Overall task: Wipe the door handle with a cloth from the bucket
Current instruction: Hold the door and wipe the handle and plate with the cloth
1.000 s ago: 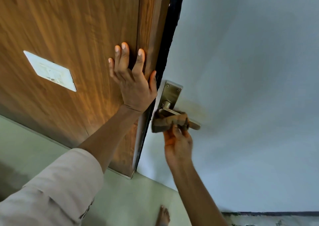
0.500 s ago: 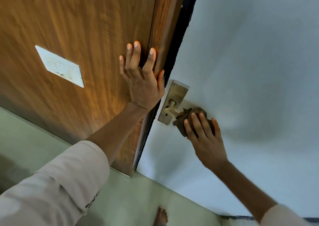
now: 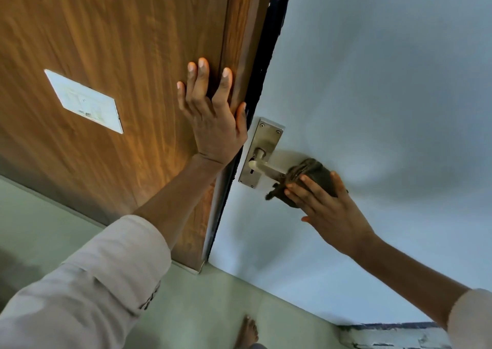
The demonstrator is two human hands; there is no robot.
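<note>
- pale blue door (image 3: pixel 372 82) fills the right of the view; wooden panel (image 3: pixel 119 55) stands to its left, with green floor (image 3: pixel 199 308) below.
- door handle (image 3: pixel 266 166): a metal lever on a backplate (image 3: pixel 262 146) near the door's edge. its long axis runs from the pivot at the backplate out toward my right hand.
- cloth (image 3: pixel 311 174): dark and bunched, wrapped over the free end of the lever; the pivot end is bare.
- right hand (image 3: pixel 330 210): fingers closed over the cloth, pressing it onto the lever tip. it lies at the outer end, so i judge the unwiped length lies up and left of it, along the lever toward the backplate.
- left hand (image 3: pixel 213 125): spread flat on the wooden panel, holding nothing; it is just beside the backplate but not touching it.
- bucket: not in view.
- next stroke, as i judge it, must follow the lever's axis inward.
</note>
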